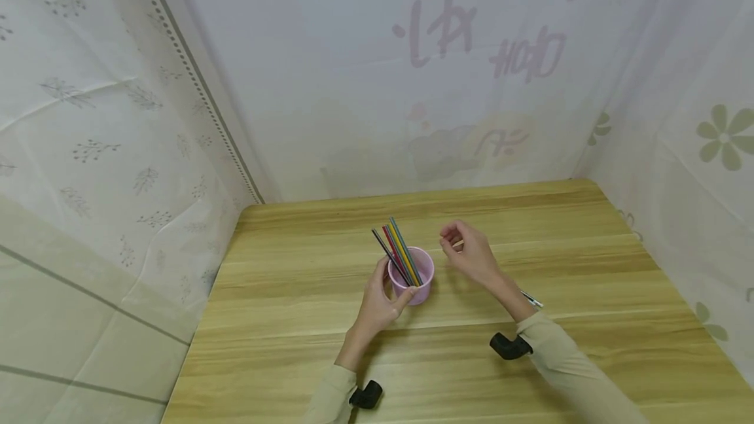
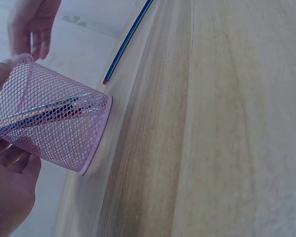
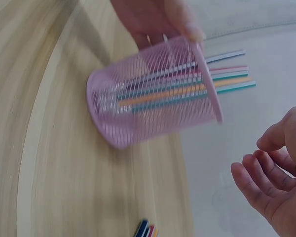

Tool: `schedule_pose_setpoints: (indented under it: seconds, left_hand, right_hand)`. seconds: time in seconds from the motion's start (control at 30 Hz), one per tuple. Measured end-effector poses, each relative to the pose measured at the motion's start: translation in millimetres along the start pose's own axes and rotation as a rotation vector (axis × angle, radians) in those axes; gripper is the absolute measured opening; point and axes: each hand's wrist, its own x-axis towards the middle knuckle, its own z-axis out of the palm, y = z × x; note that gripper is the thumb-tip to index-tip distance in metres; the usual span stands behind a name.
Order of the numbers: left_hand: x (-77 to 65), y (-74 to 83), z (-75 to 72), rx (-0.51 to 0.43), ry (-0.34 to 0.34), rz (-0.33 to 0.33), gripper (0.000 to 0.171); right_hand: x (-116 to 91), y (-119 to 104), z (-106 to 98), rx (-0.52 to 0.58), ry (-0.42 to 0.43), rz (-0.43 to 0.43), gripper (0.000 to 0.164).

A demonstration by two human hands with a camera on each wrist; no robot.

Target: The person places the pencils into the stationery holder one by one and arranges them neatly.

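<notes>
1. The left hand is clamped on the pink mesh cup, thumb at the rim, fingers round the far side; both sit just below the middle of the head view.
2. The right hand is apart from it, right of centre, fingers loosely bent and nothing visible between them; the right wrist view shows the thumb clear of the fingertips.
3. Inside the cup, coloured pencils lean towards the upper left of the head frame, their ends above the rim. Whether the cup's base touches the wood, I cannot tell.
4. The step in hand looks like gathering pencils into the cup, with the left hand steadying it.
5. Loose pencils lie right of and below centre, partly hidden by the right forearm; their number is unclear. A next move on them would call for the right hand to go back towards the lower right and pinch one, while the cup is held with its mouth free.
6. Beneath is a wooden table; patterned cloth fills the upper frame.
</notes>
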Motion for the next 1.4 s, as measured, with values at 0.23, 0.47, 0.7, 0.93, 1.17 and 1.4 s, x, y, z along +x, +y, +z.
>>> schedule_pose_setpoints:
  seconds: [0.23, 0.47, 0.7, 0.93, 1.17, 1.4]
  left_hand:
    - [0.4, 0.1, 0.4, -0.006, 0.002, -0.018, 0.074]
    - [-0.1, -0.4, 1.3, -0.004, 0.006, -0.029, 0.074]
    - [-0.8, -1.6, 1.4, -0.010, 0.005, -0.028, 0.074]
    - [-0.3, -0.7, 0.7, -0.009, 0.004, -0.032, 0.074]
    - [0.0, 0.7, 0.4, 0.000, 0.001, -0.032, 0.074]
    - [0.1, -0.8, 0.2, 0.002, 0.000, -0.032, 0.075]
  right_hand:
    - [-4.3, 18.5, -16.0, -0.055, 0.014, 0.032, 0.011]
    - [-11.5, 39.7, -26.7, -0.070, -0.004, 0.068, 0.012]
    - [-20.3, 66.3, -32.8, -0.114, 0.008, 0.079, 0.011]
    - [-26.8, 79.9, -38.8, -0.151, -0.057, 0.141, 0.013]
    - [-33.4, 91.7, -42.8, -0.232, -0.139, 0.153, 0.011]
    - [-35.7, 101.2, -43.4, -0.273, -0.171, 0.177, 0.012]
